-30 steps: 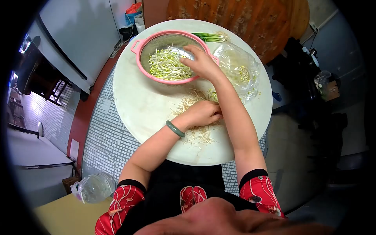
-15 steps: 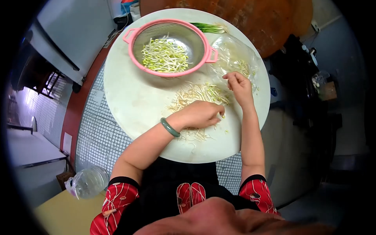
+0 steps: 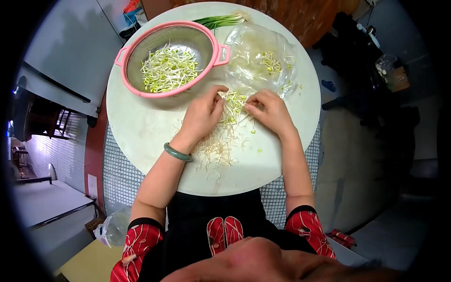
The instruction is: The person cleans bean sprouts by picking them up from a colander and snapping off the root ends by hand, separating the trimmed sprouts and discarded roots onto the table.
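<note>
A loose pile of bean sprouts point(image 3: 233, 107) with yellow-green heads lies on the round white table point(image 3: 136, 136). At the pile's left edge is my left hand point(image 3: 203, 113), a green bangle point(image 3: 177, 152) on its wrist. Its fingers are curled in, and what they hold, if anything, is hidden. My right hand point(image 3: 270, 110) touches the right side of the pile, thumb and fingertips pinched on bean sprouts. Thin brownish root ends point(image 3: 217, 148) are scattered nearer to me. Beyond my left hand stands a pink-rimmed strainer point(image 3: 186, 87) holding more sprouts.
A clear plastic bag point(image 3: 256, 42) with some sprouts in it lies beyond my right hand. Spring onions point(image 3: 218, 21) rest at the table's far edge. On the floor side, a large clear plastic bottle point(image 3: 115, 228) stands at lower left.
My left hand has moved away from me and to the left, off the root ends to the sprout pile. My right hand has come down from the bag's edge to the sprouts. The view has shifted.
</note>
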Demonstrator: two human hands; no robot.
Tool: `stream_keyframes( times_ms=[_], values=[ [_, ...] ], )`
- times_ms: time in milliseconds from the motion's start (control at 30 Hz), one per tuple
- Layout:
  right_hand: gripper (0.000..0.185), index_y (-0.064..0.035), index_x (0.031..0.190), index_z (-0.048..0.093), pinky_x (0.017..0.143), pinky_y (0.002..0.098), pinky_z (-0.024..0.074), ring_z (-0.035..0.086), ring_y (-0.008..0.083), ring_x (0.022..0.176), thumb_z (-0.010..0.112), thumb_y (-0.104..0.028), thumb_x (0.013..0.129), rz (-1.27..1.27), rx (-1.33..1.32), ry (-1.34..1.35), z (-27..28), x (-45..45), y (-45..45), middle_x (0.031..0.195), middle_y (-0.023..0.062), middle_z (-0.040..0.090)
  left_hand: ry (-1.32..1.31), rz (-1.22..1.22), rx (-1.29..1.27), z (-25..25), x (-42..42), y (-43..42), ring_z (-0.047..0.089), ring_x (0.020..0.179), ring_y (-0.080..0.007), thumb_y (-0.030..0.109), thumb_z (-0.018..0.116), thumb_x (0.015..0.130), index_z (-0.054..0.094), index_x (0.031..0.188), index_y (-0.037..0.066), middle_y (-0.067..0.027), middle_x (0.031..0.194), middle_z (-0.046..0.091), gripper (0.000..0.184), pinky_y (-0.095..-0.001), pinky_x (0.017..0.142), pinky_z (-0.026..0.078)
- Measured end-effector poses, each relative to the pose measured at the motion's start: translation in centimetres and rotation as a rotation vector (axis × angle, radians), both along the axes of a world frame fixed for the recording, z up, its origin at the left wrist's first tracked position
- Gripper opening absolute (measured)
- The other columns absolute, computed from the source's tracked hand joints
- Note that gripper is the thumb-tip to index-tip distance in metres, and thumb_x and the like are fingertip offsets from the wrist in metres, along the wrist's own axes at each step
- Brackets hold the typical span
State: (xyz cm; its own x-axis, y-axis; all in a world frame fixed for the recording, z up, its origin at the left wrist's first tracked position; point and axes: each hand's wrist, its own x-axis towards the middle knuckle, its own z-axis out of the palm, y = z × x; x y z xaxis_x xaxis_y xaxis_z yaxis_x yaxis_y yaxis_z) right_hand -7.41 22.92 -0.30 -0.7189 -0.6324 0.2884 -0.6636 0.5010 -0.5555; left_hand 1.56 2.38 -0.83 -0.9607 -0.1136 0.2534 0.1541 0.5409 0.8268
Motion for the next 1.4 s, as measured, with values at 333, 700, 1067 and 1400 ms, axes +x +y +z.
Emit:
stream_keyframes(
  times_ms=[333, 700, 1067, 1400],
  values=[
    [0.013, -0.0079, 0.078, 0.064, 0.080, 0.0375, 0.0405, 0.058, 0.0244, 0.084, 0.071, -0.019, 0.076, -0.091, 0.059, 0.071, -1.6, 0.6, -0.9, 0.079, 0.0057, 0.062, 0.144, 0.008, -0.023, -1.2, -0.5, 0.0, 0.059, 0.097, -0.0266, 0.005, 0.056, 0.085, 0.061, 0.109, 0.005, -0.0093, 0.097, 0.064, 0.025, -0.0386, 0.089, 0.042],
    [0.015, -0.0008, 0.094, 0.062, 0.067, 0.0219, 0.0446, 0.053, 0.0055, 0.073, 0.064, -0.015, 0.090, -0.038, -0.398, -0.615, -1.6, 1.4, -1.4, 0.080, -0.0010, 0.061, 0.046, -0.086, 0.270, -1.5, -0.5, 1.4, 0.061, 0.088, -0.0175, 0.011, 0.064, 0.088, 0.064, 0.101, 0.000, -0.0076, 0.092, 0.064, 0.017, -0.0295, 0.078, 0.048],
    [0.013, -0.0002, 0.092, 0.062, 0.064, 0.0240, 0.0457, 0.054, 0.0074, 0.069, 0.064, -0.012, 0.086, -0.020, -0.309, -0.543, -1.6, 2.1, -2.1, 0.079, 0.0024, 0.063, -0.133, -0.104, 0.920, -2.9, -0.8, 1.5, 0.058, 0.081, -0.0088, 0.016, 0.058, 0.095, 0.062, 0.099, 0.000, -0.0029, 0.088, 0.062, 0.017, -0.0235, 0.076, 0.047],
    [0.011, -0.0039, 0.078, 0.064, 0.073, 0.0338, 0.0460, 0.059, 0.0217, 0.073, 0.068, -0.013, 0.081, 0.487, -0.091, -0.228, 0.8, 2.6, -1.5, 0.075, 0.0063, 0.062, -0.114, -0.123, 1.452, -2.8, -1.4, -1.2, 0.060, 0.081, -0.0146, 0.014, 0.052, 0.097, 0.055, 0.112, 0.004, -0.0060, 0.090, 0.062, 0.018, -0.0271, 0.076, 0.049]
  ],
)
